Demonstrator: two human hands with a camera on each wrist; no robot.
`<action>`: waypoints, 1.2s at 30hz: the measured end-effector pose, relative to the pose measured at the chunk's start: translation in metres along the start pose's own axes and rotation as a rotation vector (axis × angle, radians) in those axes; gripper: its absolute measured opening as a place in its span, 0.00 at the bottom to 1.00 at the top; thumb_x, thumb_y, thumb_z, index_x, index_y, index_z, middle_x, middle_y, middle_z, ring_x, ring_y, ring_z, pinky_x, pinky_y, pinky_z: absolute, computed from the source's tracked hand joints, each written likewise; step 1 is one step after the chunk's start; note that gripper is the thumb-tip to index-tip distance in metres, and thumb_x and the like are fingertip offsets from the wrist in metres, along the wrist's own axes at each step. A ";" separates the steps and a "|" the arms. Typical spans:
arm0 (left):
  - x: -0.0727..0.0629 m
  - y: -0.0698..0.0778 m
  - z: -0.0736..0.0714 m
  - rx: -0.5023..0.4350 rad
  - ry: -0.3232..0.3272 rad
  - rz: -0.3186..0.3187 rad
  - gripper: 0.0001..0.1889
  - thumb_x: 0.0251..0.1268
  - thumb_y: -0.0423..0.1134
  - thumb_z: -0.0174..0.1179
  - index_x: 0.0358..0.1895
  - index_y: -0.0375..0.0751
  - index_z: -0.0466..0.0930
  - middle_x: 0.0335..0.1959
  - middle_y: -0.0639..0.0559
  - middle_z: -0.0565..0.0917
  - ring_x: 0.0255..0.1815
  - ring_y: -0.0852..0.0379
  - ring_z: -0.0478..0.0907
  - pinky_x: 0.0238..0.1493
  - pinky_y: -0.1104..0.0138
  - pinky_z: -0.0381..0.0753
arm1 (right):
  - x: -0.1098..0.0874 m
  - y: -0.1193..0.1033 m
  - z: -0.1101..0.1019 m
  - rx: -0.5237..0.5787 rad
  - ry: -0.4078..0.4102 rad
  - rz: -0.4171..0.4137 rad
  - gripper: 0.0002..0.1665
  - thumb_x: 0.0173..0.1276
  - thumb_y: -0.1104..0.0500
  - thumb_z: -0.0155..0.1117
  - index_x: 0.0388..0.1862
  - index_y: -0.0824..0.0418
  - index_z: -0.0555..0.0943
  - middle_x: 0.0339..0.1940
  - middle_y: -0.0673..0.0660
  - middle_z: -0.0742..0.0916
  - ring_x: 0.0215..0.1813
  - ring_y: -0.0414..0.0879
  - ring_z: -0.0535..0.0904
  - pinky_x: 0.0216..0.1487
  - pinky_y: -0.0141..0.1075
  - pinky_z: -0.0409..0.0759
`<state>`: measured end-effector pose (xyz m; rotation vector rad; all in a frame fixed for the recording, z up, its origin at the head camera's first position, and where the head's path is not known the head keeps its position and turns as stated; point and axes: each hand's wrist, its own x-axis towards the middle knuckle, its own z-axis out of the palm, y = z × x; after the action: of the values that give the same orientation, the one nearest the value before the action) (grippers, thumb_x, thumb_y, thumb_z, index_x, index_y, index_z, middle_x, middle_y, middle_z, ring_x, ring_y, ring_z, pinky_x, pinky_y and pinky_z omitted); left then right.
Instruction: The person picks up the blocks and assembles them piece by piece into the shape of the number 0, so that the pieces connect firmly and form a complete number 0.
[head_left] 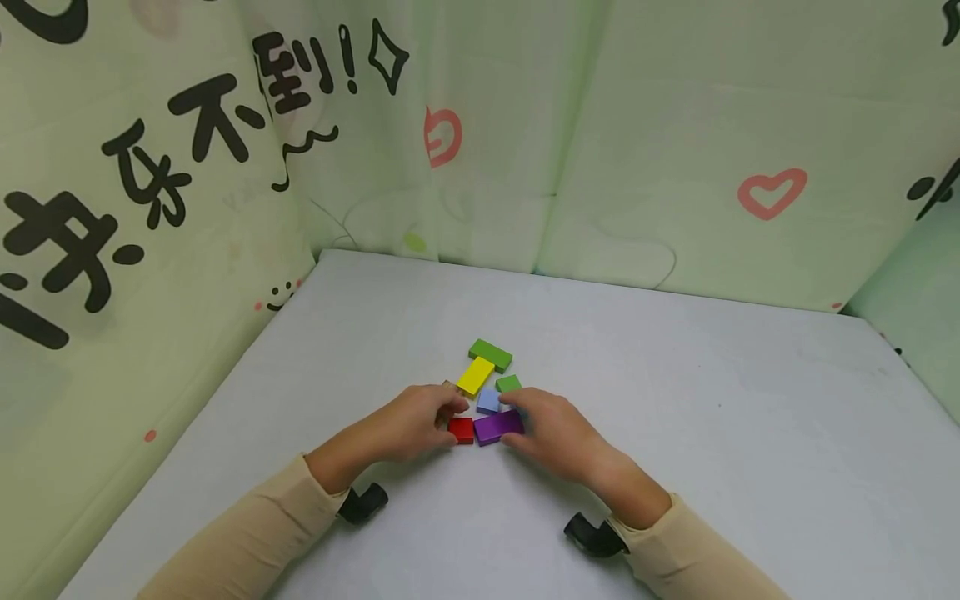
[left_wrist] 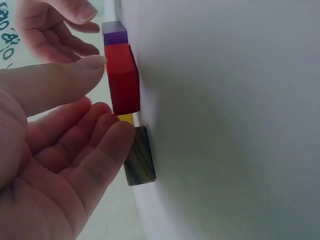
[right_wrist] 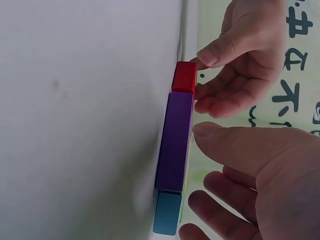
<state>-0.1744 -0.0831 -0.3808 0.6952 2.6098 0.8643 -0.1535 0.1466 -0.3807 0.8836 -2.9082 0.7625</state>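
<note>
Flat coloured blocks lie close together on the white table. In the head view my left hand [head_left: 416,423] is beside the red block [head_left: 461,431], fingers loosely bent; its thumb tip is at the block's edge. A dark wood-grained block [left_wrist: 140,157] shows near its fingertips in the left wrist view. My right hand [head_left: 558,433] hovers at the right end of the purple block [head_left: 499,427], thumb by its edge and fingers spread. Behind are a light blue block [head_left: 488,402], small green block [head_left: 509,383], yellow block [head_left: 476,377] and long green block [head_left: 491,355]. A teal block [right_wrist: 168,213] adjoins the purple one.
The white table [head_left: 675,433] extends around the blocks on all sides. Pale green curtains [head_left: 637,150] with printed characters and hearts hang along its back and sides. A black wrist camera [head_left: 363,504] sits under the left sleeve, another black camera [head_left: 596,537] under the right.
</note>
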 end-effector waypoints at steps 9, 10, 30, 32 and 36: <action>0.006 0.003 -0.003 0.042 -0.020 -0.062 0.22 0.60 0.32 0.72 0.58 0.39 0.80 0.49 0.51 0.82 0.50 0.54 0.77 0.56 0.60 0.79 | 0.002 0.001 0.002 -0.033 -0.026 -0.023 0.24 0.62 0.64 0.74 0.57 0.68 0.81 0.54 0.62 0.85 0.58 0.57 0.80 0.59 0.50 0.77; 0.007 0.003 -0.003 0.044 -0.020 -0.065 0.22 0.60 0.32 0.72 0.58 0.39 0.80 0.50 0.50 0.82 0.51 0.54 0.77 0.57 0.60 0.79 | 0.002 0.001 0.002 -0.034 -0.030 -0.022 0.24 0.62 0.65 0.74 0.57 0.68 0.81 0.54 0.62 0.85 0.57 0.57 0.80 0.59 0.50 0.77; 0.015 0.000 -0.008 0.069 -0.012 -0.082 0.20 0.63 0.30 0.68 0.58 0.38 0.80 0.54 0.49 0.82 0.55 0.52 0.77 0.59 0.59 0.77 | 0.005 -0.001 0.007 -0.029 -0.076 0.029 0.21 0.63 0.65 0.73 0.55 0.67 0.82 0.50 0.60 0.85 0.55 0.56 0.78 0.58 0.48 0.77; 0.015 0.000 -0.009 0.074 -0.016 -0.082 0.20 0.63 0.30 0.68 0.58 0.38 0.80 0.55 0.49 0.82 0.55 0.51 0.77 0.59 0.59 0.77 | 0.005 -0.002 0.007 -0.034 -0.078 0.036 0.20 0.63 0.64 0.73 0.55 0.67 0.83 0.49 0.59 0.85 0.55 0.56 0.78 0.58 0.48 0.78; 0.016 0.000 -0.009 0.086 -0.021 -0.075 0.19 0.64 0.30 0.68 0.58 0.39 0.81 0.55 0.49 0.82 0.56 0.51 0.77 0.60 0.58 0.76 | 0.005 -0.003 0.007 -0.057 -0.075 0.040 0.20 0.63 0.64 0.73 0.54 0.66 0.83 0.48 0.59 0.86 0.54 0.55 0.78 0.57 0.48 0.78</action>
<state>-0.1913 -0.0784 -0.3760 0.6202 2.6489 0.7231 -0.1550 0.1391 -0.3848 0.8698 -3.0051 0.6596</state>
